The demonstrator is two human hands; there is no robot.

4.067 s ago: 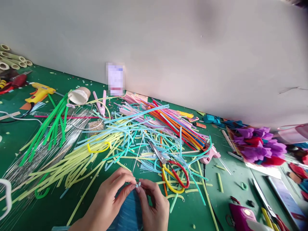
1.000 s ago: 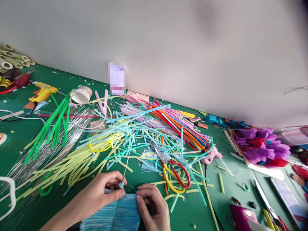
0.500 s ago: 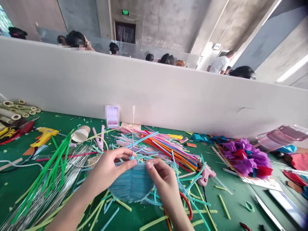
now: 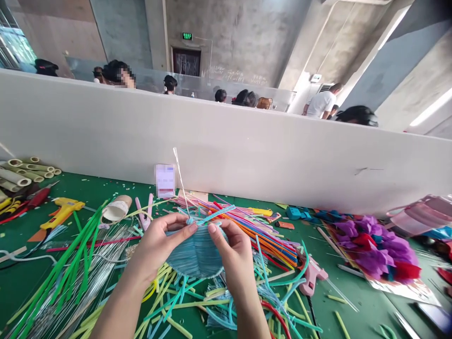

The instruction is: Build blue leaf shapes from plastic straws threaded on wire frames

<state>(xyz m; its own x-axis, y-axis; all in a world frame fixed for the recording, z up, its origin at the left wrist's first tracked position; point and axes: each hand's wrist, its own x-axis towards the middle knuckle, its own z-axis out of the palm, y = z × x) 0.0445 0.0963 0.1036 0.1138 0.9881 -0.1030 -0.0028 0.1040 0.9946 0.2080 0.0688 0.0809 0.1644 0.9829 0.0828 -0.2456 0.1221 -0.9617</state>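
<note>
1. Concrete walls and a pale partition rise behind your green worktop, with other people's heads showing above the partition.
2. Your left hand has its grip closed, thumb and fingers pinching the top left edge of a blue pleated fan-shaped piece.
3. Your right hand pinches the top right edge of that same piece, grip closed on it.
4. You hold the piece lifted above the worktop, between both hands, over a litter of coloured plastic tubes.
5. From the piece's top, just beside your left thumb, a thin wire stands up, tilted left.
6. On the left lie a yellow glue gun, green tubes and a bundle of silver wires.
7. On the right lie a pink glue gun and purple paper flowers.
</note>
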